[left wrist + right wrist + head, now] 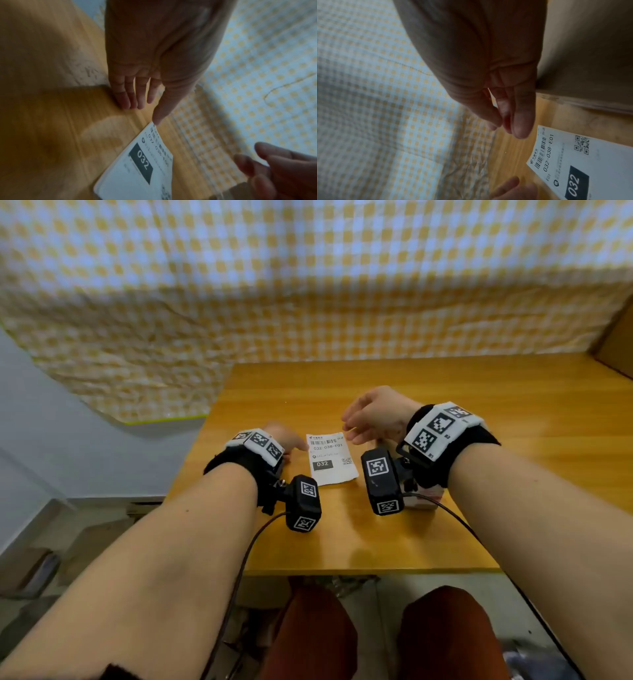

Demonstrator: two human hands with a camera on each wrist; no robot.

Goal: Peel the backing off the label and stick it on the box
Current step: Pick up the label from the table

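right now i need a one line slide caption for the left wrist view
Left hand with straight fingers, thumb tip at the corner of the label lying flat on the wooden table.

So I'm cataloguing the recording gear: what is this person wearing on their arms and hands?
Both forearms are bare, with no sleeves or gloves. The left hand and right hand each have a black wrist strap topped by a white band printed with square black-and-white markers. A black camera block bearing similar markers hangs at each wrist, and a thin dark cable trails from each.
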